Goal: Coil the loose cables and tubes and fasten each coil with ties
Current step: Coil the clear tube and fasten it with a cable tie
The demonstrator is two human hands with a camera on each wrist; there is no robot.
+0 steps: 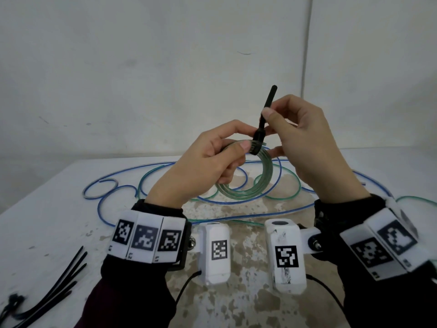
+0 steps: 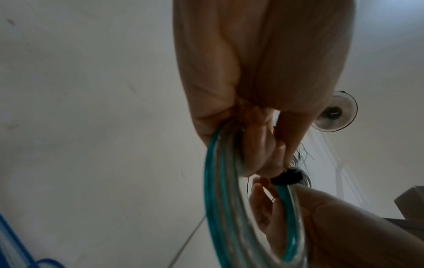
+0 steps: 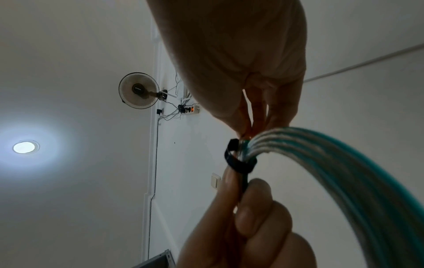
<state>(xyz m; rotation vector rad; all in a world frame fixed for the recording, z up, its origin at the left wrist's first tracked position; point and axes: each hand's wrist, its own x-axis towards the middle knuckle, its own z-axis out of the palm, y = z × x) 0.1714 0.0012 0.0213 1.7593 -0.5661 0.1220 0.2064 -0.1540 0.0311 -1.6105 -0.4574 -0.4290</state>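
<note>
Above the table I hold up a green tube coil (image 1: 246, 192) of several loops. My left hand (image 1: 243, 138) grips its top, thumb pressed on the loops beside the tie. A black tie (image 1: 256, 143) is looped round the coil there, with its tail sticking straight up. My right hand (image 1: 269, 117) pinches that tail between thumb and finger just above the tie's head. In the left wrist view the coil (image 2: 213, 199) hangs from my left hand (image 2: 263, 154), the tie (image 2: 286, 177) beside it. The right wrist view shows the tie (image 3: 238, 159) snug round the coil (image 3: 344, 172).
A loose blue tube (image 1: 113, 185) and a loose green tube (image 1: 290, 185) sprawl in wide loops across the white, worn table (image 1: 47, 221). Several spare black ties (image 1: 59, 280) lie at the near left. A white wall stands behind.
</note>
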